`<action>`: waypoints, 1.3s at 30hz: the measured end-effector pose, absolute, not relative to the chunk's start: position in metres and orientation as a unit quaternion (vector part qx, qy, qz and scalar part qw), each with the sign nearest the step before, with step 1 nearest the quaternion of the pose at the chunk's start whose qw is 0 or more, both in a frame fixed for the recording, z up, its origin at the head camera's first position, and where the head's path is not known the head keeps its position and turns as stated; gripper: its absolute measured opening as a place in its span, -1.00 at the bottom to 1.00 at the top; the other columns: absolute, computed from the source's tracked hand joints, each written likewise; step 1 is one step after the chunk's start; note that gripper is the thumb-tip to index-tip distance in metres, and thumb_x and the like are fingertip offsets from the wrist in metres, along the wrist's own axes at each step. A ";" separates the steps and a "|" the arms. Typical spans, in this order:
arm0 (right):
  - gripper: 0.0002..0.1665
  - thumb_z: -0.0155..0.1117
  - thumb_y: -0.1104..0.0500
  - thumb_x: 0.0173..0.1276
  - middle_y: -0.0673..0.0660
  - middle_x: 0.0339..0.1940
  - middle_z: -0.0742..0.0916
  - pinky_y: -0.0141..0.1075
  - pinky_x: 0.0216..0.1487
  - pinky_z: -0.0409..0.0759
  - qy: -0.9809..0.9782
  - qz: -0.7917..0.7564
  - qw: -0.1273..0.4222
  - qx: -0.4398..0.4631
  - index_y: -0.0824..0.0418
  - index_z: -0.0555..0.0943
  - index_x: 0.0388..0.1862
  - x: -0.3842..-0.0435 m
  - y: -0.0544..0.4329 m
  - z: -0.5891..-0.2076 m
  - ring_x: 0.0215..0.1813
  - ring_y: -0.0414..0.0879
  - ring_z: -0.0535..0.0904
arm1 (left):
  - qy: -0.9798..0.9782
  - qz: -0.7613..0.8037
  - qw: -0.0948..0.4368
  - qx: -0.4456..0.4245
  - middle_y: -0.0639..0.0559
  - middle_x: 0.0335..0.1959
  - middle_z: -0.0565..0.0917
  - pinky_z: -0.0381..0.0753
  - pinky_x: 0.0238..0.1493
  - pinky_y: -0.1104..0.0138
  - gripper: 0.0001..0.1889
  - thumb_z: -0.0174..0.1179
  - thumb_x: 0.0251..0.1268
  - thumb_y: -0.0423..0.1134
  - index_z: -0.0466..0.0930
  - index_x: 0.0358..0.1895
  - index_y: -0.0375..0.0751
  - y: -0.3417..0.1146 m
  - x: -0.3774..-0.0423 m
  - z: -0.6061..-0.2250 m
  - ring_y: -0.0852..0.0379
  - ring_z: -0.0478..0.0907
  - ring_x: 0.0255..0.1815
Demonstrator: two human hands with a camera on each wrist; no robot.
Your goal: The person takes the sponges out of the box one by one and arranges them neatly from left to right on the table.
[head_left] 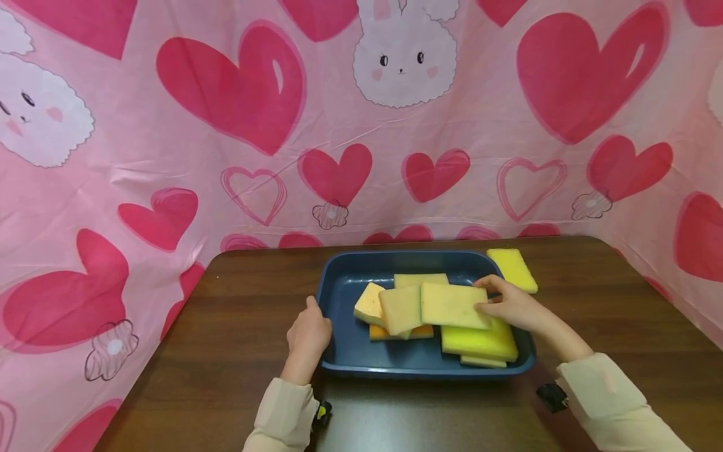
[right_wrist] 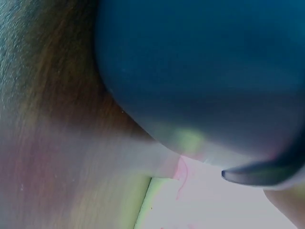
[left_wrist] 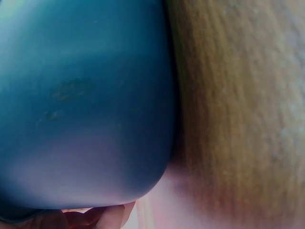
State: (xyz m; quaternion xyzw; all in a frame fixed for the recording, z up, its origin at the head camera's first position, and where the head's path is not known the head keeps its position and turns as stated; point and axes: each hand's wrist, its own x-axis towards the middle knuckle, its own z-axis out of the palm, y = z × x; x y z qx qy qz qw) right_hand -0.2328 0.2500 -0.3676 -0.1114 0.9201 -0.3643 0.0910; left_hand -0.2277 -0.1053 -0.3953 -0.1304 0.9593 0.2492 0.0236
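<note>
A dark blue rectangular tray (head_left: 361, 371) lies on the wooden table. My left hand (head_left: 307, 333) holds its left side near the rim; in the left wrist view the fingers (left_wrist: 112, 217) show past the tray wall. My right hand (head_left: 511, 304) reaches over the tray's right side and pinches the right end of a pale yellow sponge (head_left: 454, 306), which lies on top of the pile. Beneath it is a bright yellow sponge (head_left: 480, 342). Left of it are another pale sponge (head_left: 400, 309), a cream block-like sponge (head_left: 369, 304) and an orange piece (head_left: 381, 333).
One bright yellow sponge (head_left: 513, 270) lies on the table (head_left: 237, 351) just outside the tray's back right corner. A pink cloth (head_left: 339, 125) with hearts and rabbits hangs behind the table. Another pale sponge (head_left: 420, 280) lies at the back of the pile.
</note>
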 end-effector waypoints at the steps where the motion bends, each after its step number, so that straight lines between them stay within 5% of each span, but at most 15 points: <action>1: -0.42 0.25 0.08 0.32 0.48 0.14 0.49 0.00 0.01 0.56 0.920 -0.366 0.090 -0.110 0.42 0.37 0.18 -0.233 0.251 -0.367 0.03 0.24 0.55 | 0.959 0.249 0.024 -0.131 -0.38 -0.04 0.64 0.55 -0.26 0.00 -0.42 0.00 0.27 -0.32 0.15 0.36 -0.43 -0.105 -0.228 -0.396 -0.21 0.63 -0.16; 14: -0.64 0.10 0.18 0.42 0.28 -0.03 0.57 -0.40 -0.11 0.50 0.905 -0.405 0.038 -0.123 0.38 0.48 0.08 -0.228 0.266 -0.364 0.00 0.05 0.49 | 0.960 0.249 0.023 -0.127 -0.39 -0.09 0.64 0.54 -0.32 0.03 -0.42 0.00 0.27 -0.33 0.15 0.34 -0.46 -0.106 -0.226 -0.395 -0.17 0.63 -0.25; 19: -0.60 0.07 0.16 0.44 0.30 0.04 0.51 -0.37 -0.06 0.54 0.890 -0.439 0.053 -0.107 0.41 0.43 0.12 -0.227 0.274 -0.361 0.06 0.11 0.49 | 0.960 0.248 0.023 -0.126 -0.39 -0.09 0.65 0.54 -0.32 0.04 -0.42 0.00 0.27 -0.33 0.14 0.35 -0.46 -0.106 -0.226 -0.396 -0.17 0.63 -0.25; 25: -0.52 0.06 0.08 0.45 0.22 0.01 0.55 -0.42 -0.10 0.56 0.888 -0.451 0.041 -0.083 0.40 0.38 0.17 -0.226 0.284 -0.354 -0.08 -0.22 0.55 | 0.960 0.248 0.024 -0.127 -0.38 -0.06 0.64 0.54 -0.30 0.03 -0.40 0.00 0.28 -0.32 0.12 0.37 -0.46 -0.106 -0.227 -0.395 -0.17 0.64 -0.23; 32: -0.70 0.06 0.04 0.45 -0.29 -0.23 0.56 -0.52 -0.15 0.49 0.866 -0.495 -0.014 -0.061 0.13 0.46 0.06 -0.229 0.297 -0.350 -0.18 -0.47 0.50 | 0.959 0.250 0.029 -0.128 -0.37 -0.10 0.65 0.53 -0.33 0.05 -0.41 0.01 0.28 -0.32 0.12 0.36 -0.45 -0.106 -0.227 -0.395 -0.15 0.63 -0.27; 39: -0.83 0.16 0.19 0.38 -0.25 -0.30 0.62 -0.59 -0.22 0.57 0.763 -0.643 -0.047 -0.049 -0.11 0.53 -0.15 -0.238 0.311 -0.350 -0.28 -0.43 0.62 | 0.959 0.253 0.024 -0.125 -0.39 -0.10 0.65 0.55 -0.32 0.04 -0.40 0.01 0.27 -0.33 0.12 0.36 -0.47 -0.106 -0.227 -0.396 -0.16 0.63 -0.26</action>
